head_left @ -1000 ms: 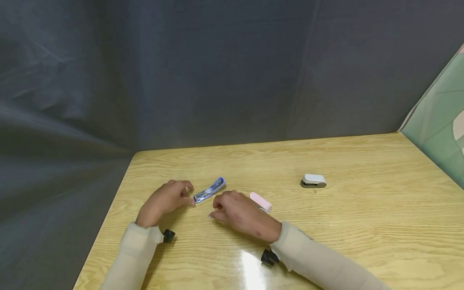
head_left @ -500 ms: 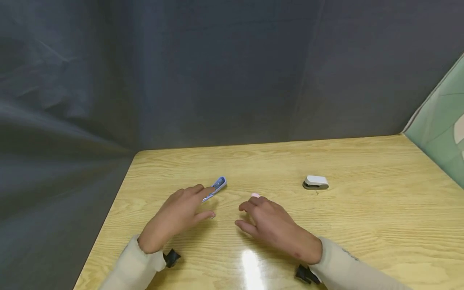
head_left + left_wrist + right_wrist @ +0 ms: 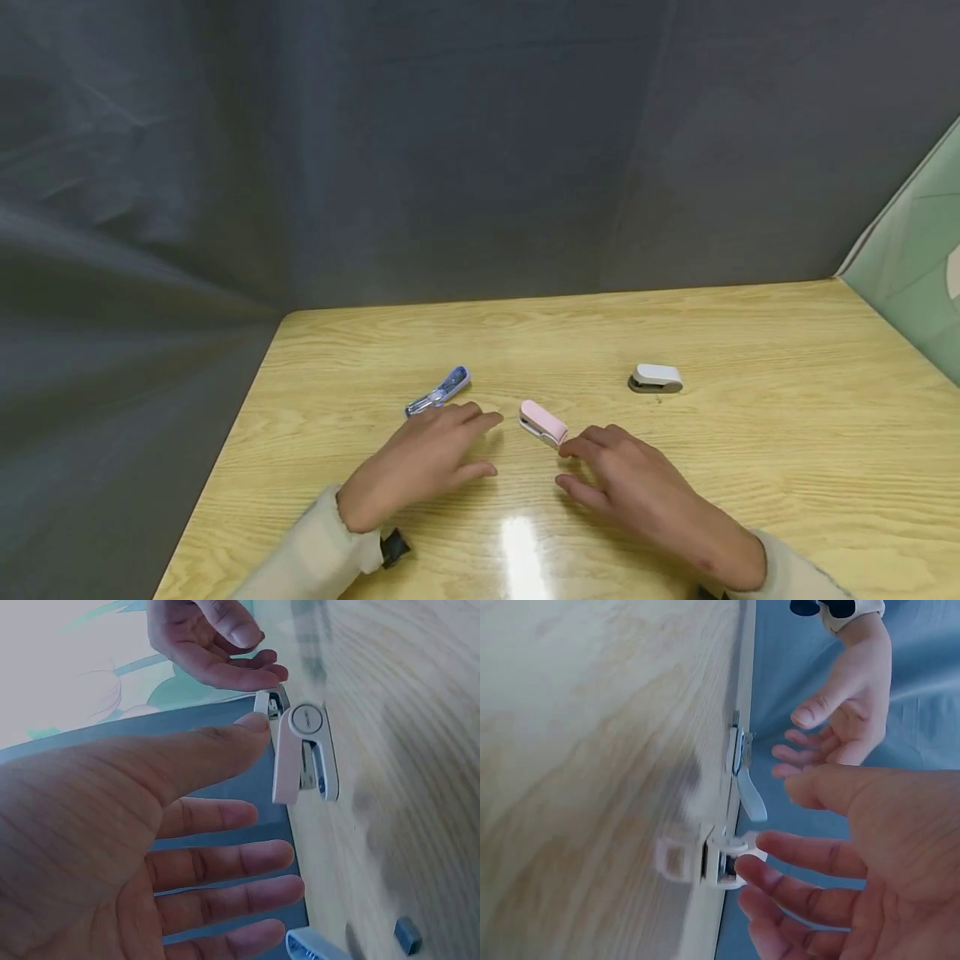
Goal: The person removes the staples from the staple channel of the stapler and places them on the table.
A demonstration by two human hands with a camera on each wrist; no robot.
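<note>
Two bare hands over a light wooden table, neither holding anything. Left hand palm down with fingers spread and relaxed, fingertips just near of a small blue stapler lying at an angle, metal end pointing near-left, rounded blue end far-right; looks close enough to touch but can't tell for sure. Right hand also loose and spread, index fingertip right at the near end of a small pink stapler, touching or next to touching. Pink one is short and rounded, pale pink top, darker slot along the side, lying diagonally between the two hands, roughly mid-table and toward the near side. In the left wrist view looks washed-out white with a round button on top and an open slot in the body. A third one, white stapler with a grey base, sitting well apart to the far right. Dark grey cloth backdrop behind the table, cream sleeves on both arms
</note>
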